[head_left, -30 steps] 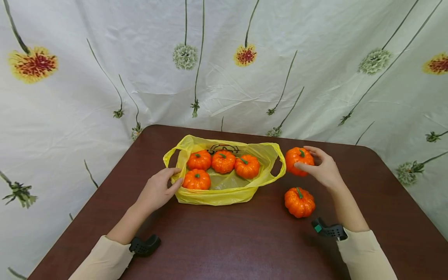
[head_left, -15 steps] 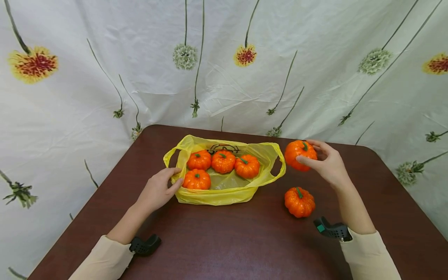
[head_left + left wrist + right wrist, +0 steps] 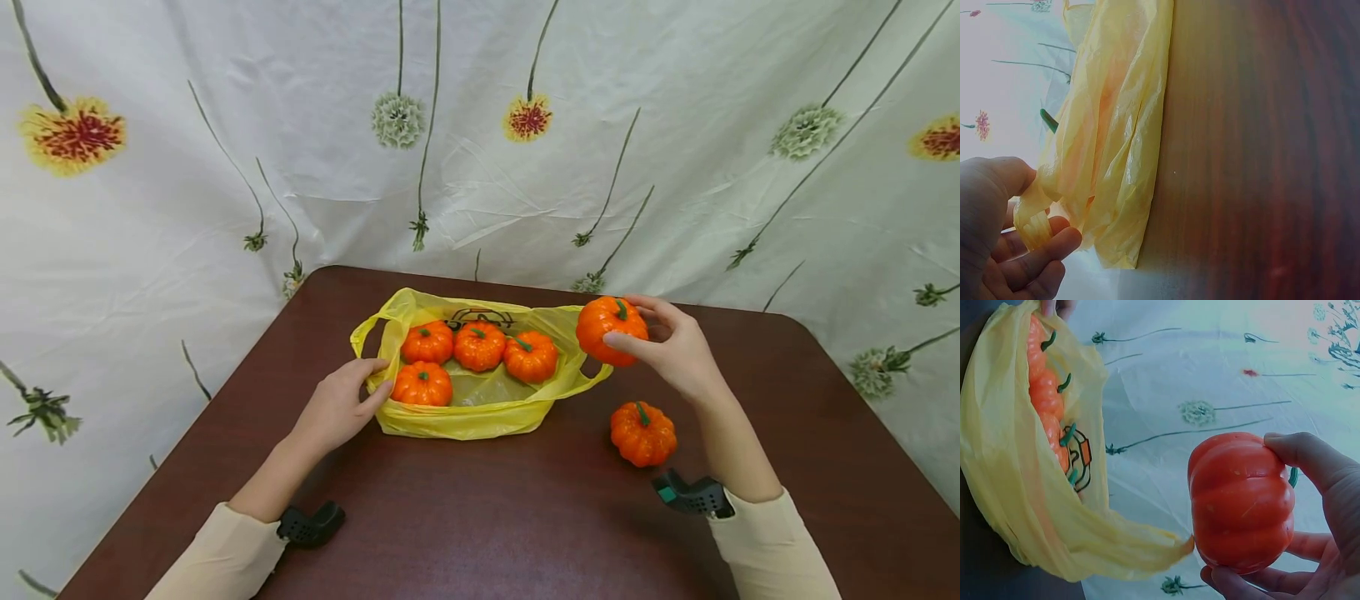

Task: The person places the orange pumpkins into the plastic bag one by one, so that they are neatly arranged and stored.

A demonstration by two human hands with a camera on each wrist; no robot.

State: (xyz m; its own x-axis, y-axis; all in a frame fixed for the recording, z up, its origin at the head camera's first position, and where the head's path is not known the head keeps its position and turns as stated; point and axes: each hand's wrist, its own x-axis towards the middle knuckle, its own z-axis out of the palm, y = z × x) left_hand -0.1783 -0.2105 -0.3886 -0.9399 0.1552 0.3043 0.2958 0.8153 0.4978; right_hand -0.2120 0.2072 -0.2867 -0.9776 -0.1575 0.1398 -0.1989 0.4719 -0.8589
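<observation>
A yellow plastic bag (image 3: 465,422) lies wide open on the table, with several small orange pumpkins (image 3: 478,347) inside. At its left end my left hand (image 3: 341,406) pinches the rim by the handle; the left wrist view shows the thumb and fingers around the yellow film (image 3: 1038,215). My right hand (image 3: 678,350) grips another pumpkin (image 3: 609,329) between thumb and fingers, raised over the bag's right handle. Its ribbed side and part of the green stem show in the right wrist view. One more pumpkin (image 3: 642,434) rests on the table below the right hand.
The dark brown table (image 3: 480,517) has rounded far corners. Behind it hangs a white curtain (image 3: 480,167) printed with flowers. Black bands (image 3: 693,493) are strapped around both wrists.
The right hand has lifted its pumpkin a little and carried it left, from beside the bag to over its right handle. The left hand stays on the rim.
</observation>
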